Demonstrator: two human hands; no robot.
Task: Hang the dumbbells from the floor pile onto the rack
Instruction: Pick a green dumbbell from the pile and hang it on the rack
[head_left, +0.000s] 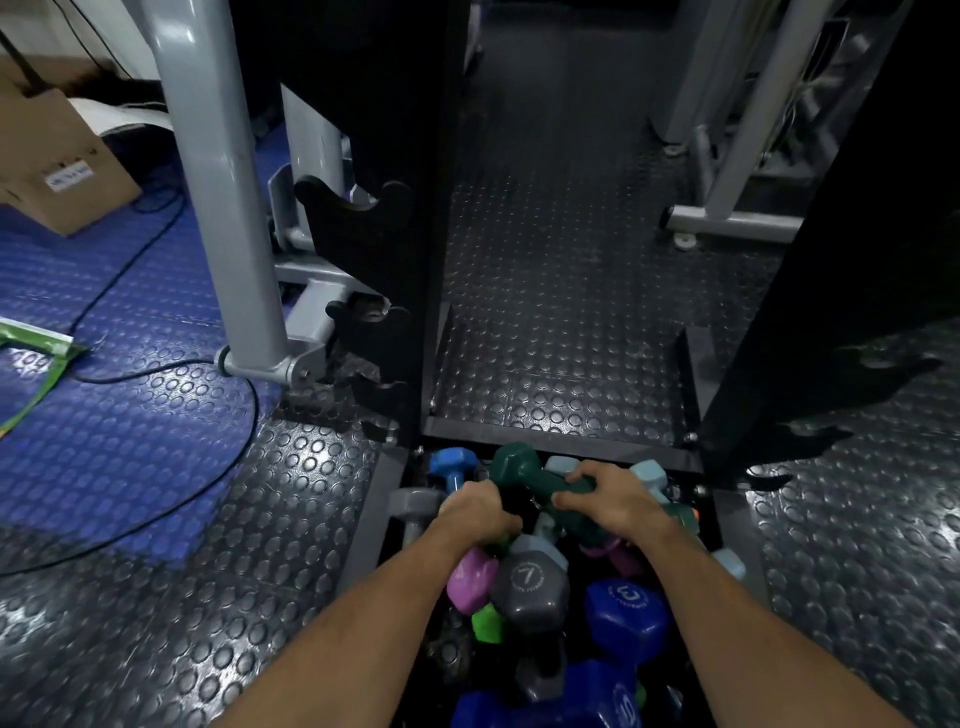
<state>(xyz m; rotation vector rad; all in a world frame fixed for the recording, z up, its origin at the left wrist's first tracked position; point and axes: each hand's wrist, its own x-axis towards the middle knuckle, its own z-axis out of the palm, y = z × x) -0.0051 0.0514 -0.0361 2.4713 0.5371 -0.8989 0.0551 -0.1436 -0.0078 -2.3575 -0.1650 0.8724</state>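
A pile of coloured dumbbells (550, 582) lies on the floor between the feet of a black rack (410, 249). My right hand (610, 499) is shut on the handle of a dark green dumbbell (519, 462) at the top of the pile. My left hand (475, 512) is closed around a handle just left of it; which dumbbell that handle belongs to is hidden under the fingers. A grey dumbbell marked 7 (530, 584), a pink one (467, 577) and a blue one (626, 608) lie below my hands. The rack's black hooks (353, 208) on the left post hold nothing.
A grey machine post (228, 208) stands left of the rack with a black cable (171, 374) looping over the blue mat. A cardboard box (57, 166) sits far left. Another grey machine frame (727, 218) stands at the back right. Studded rubber floor (561, 291) lies between the rack posts.
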